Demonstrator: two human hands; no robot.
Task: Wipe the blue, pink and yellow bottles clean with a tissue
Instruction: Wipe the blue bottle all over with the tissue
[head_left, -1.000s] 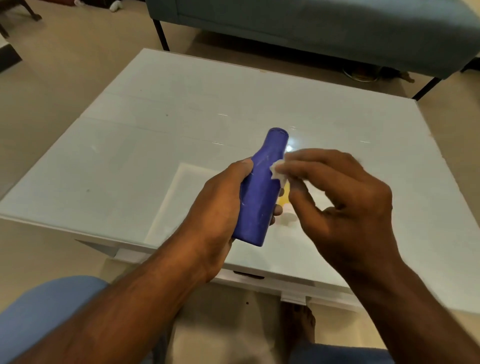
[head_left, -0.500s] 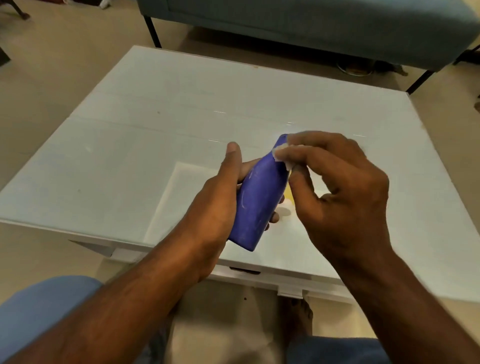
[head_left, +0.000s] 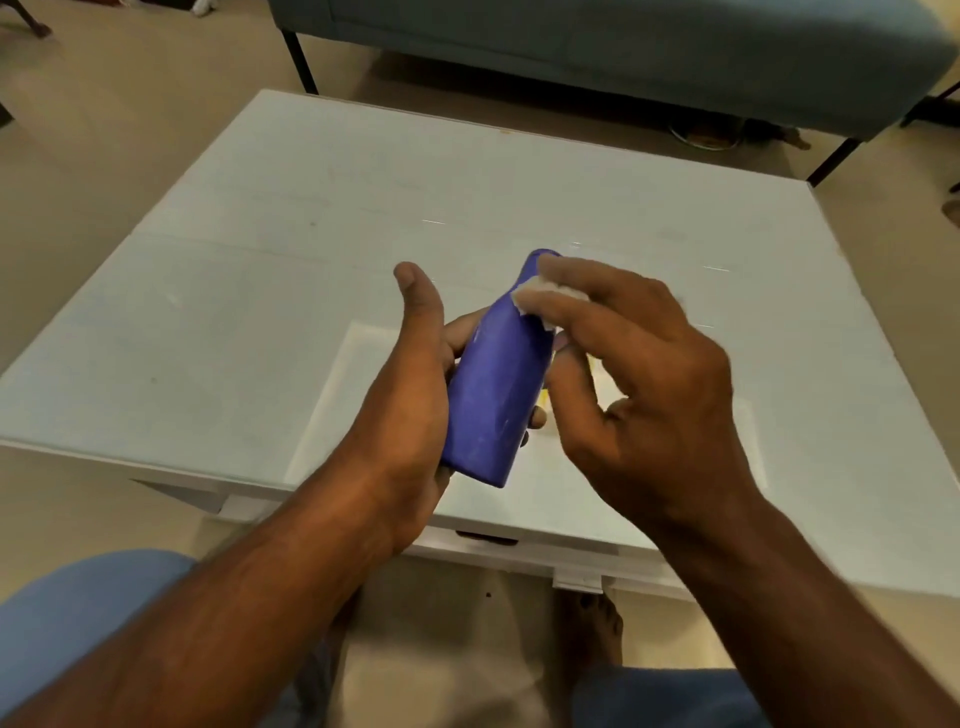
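- 1 blue bottle (head_left: 493, 384) is up for wiping, held tilted over the table (head_left: 260, 312), neck toward 12 o'clock.
- I'd rub the tissue (head_left: 530, 291) around the neck, turning the bottle between strokes.
- My left hand (head_left: 415, 395) cradles the body, thumb raised free.
- My right hand (head_left: 639, 395), at 3 o'clock, pinches the tissue against the neck.

A white square table (head_left: 260, 322) fills the middle of the view, its glossy top catching small glints of light. At its near edge a drawer front (head_left: 519, 558) shows a dark handle slot. Beyond the far edge stands a teal upholstered sofa (head_left: 623, 47) on thin black legs, with a round metal object (head_left: 701, 136) on the floor beneath it. The beige floor (head_left: 104, 130) surrounds the table. Blue-clad knees (head_left: 78, 613) sit at the near left and right, with a bare foot (head_left: 592, 623) between them.
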